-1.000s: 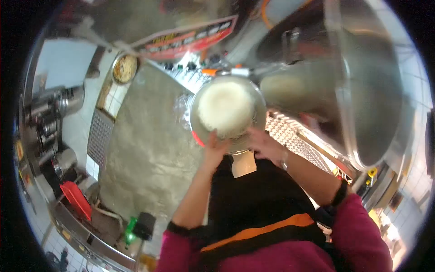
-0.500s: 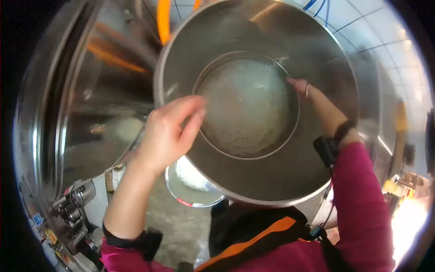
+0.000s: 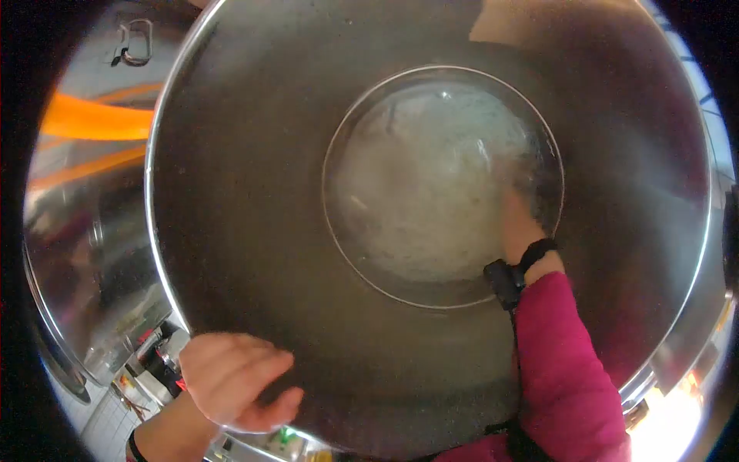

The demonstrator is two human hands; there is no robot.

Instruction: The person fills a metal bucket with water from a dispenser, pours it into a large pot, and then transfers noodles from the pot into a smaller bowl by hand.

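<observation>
A wide metal vat [image 3: 254, 223] fills most of the head view. Inside it stands a round inner vessel with a thin rim [image 3: 346, 258], holding cloudy, pale liquid [image 3: 431, 185]. My right forearm reaches down over that rim, and my right hand [image 3: 519, 208] is low in the inner vessel; its fingers are blurred and hidden. At the lower left, my left hand [image 3: 242, 381] rests at the vat's edge with its fingers curled over; the thumb is apart from them and nothing shows between.
An orange hose or band [image 3: 100, 119] lies left of the vat. Another shiny metal vessel [image 3: 100, 254] stands on that side. Small items are visible beneath the vat's lower left edge. A bright light glares at the lower right.
The view has moved closer over the vat. My right hand has gone from the inner rim down into the inner vessel. My left hand has moved from above the vat to its near left edge.
</observation>
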